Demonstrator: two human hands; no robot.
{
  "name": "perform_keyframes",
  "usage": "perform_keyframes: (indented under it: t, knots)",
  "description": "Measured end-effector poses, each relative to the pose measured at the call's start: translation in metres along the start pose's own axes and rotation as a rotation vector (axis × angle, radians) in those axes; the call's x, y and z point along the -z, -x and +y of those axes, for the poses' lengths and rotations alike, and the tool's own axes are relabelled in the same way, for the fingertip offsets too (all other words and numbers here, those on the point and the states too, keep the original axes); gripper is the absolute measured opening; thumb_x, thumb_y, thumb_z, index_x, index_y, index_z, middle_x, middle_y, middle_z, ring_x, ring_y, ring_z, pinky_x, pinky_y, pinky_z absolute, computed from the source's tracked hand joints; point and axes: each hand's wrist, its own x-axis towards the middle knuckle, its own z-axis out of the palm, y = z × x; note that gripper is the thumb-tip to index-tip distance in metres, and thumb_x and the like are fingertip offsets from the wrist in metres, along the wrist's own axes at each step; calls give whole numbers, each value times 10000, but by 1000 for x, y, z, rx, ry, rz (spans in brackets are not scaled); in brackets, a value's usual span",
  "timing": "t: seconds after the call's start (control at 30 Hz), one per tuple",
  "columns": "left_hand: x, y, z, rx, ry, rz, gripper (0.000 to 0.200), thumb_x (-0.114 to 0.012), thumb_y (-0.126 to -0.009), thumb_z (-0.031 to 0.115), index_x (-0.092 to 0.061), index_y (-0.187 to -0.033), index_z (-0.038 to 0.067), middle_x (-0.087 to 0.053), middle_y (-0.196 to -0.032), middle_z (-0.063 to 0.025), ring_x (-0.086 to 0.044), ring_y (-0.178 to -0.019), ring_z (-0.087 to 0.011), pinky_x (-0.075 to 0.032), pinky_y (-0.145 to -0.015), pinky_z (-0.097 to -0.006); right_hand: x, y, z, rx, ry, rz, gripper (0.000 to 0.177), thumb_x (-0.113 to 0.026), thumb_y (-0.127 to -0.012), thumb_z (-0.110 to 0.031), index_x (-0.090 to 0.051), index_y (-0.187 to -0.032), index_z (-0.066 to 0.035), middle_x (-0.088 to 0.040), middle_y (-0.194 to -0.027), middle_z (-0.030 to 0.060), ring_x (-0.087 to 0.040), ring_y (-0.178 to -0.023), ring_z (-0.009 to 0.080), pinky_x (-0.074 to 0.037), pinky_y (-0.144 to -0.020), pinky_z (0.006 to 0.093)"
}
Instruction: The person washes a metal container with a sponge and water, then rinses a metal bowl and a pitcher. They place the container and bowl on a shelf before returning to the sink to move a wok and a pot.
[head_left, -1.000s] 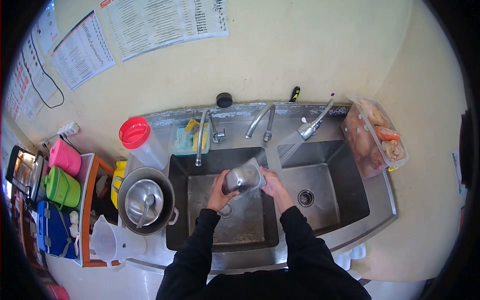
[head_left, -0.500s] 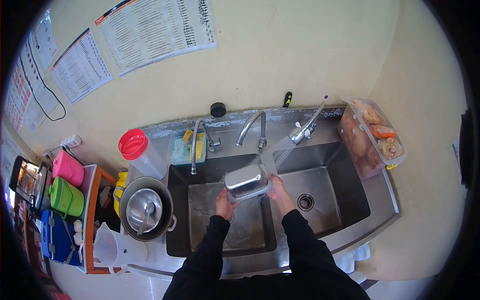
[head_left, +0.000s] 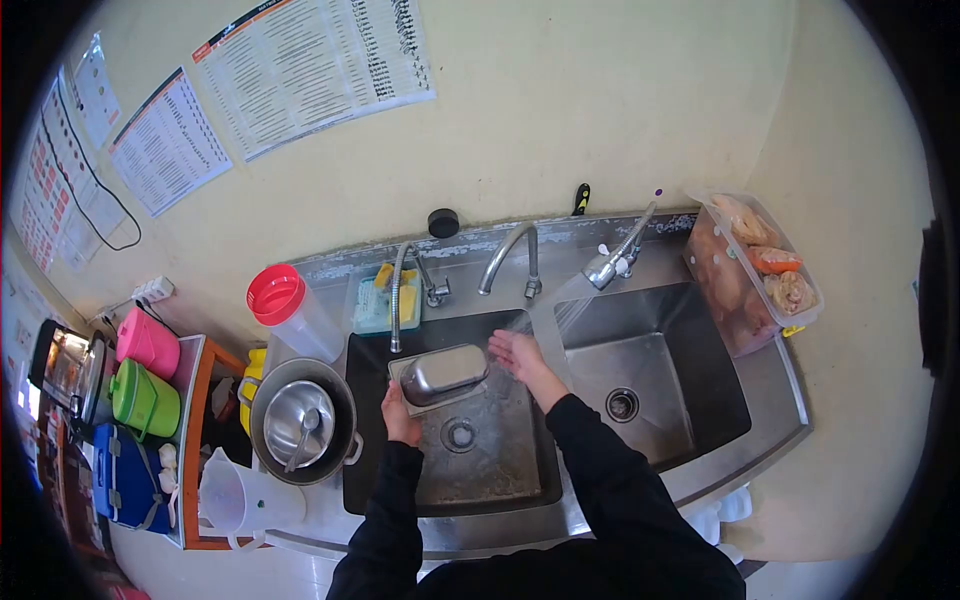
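Note:
My left hand (head_left: 400, 415) grips the near left rim of a shiny rectangular metal food pan (head_left: 450, 368), held tilted over the left sink basin (head_left: 500, 460). To the pan's right, my right hand (head_left: 518, 352) is off it, open with the palm turned up and the fingers spread. A spray of water (head_left: 572, 312) streams from the spray head (head_left: 602, 270) above the divider and passes near the right hand. The flexible-neck faucet (head_left: 396, 310) stands just behind the pan.
A large pot (head_left: 345, 400) holding a metal bowl and ladle stands left, beside a clear pitcher (head_left: 240, 500) and a red-rimmed container (head_left: 300, 320). A sponge tray (head_left: 372, 318) sits behind the basin. Right of the right basin (head_left: 650, 370) is a plastic bin (head_left: 725, 285) of bagged food.
The food pan has moved left and lower over the left basin, in my left hand. My right hand has let go of it and opened, palm up. Water still runs.

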Motion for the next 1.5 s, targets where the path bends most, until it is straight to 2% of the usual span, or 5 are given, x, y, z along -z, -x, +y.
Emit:
perform_keyframes:
  t: [0.13,0.27,0.57,0.97,1.5]
  knots:
    - [3,-1,-7,87,94,-50,367,-376,-974,298,-518,-1167,20,-583,-1127,-74,-558,-1026,-210,-427,-910,-370,-5,36,-30,698,1074,136,320,-463,-876,-172,-546,-1165,-61,-619,-1083,87,-617,-873,190,-449,-748,356]
    - [-18,-8,-20,203,155,-110,383,-354,-978,288,-488,-1204,10,-567,-1166,-94,-535,-1078,-227,-403,-951,-374,-13,56,-60,-16,8,3,276,-511,-880,-207,-596,-1080,-38,-627,-1060,101,-615,-914,214,-465,-779,327]
    - [-49,-59,-54,436,27,-274,362,-419,-958,288,-525,-1146,-2,-600,-1066,-87,-577,-966,-207,-449,-858,-355,61,35,14,-61,-174,-112,462,-502,-907,-389,-508,-1201,-33,-585,-1125,98,-550,-1007,209,-406,-904,339]
    - [-159,7,-79,-303,-514,-305,471,-398,-947,316,-372,-1305,11,-442,-1303,-181,-408,-1218,-289,-305,-1009,-366,11,60,46,173,-851,585,637,-364,-896,-558,-436,-1293,-65,-466,-1294,129,-495,-1124,295,-378,-963,436]
    - [-143,38,-19,-451,-767,-808,934,-758,-652,164,-219,-1401,21,-431,-1300,-180,-417,-1215,-239,-313,-1016,-335,60,62,37,402,-180,140,499,-392,-959,-380,-464,-1208,47,-533,-1190,133,-528,-1077,206,-404,-930,323]
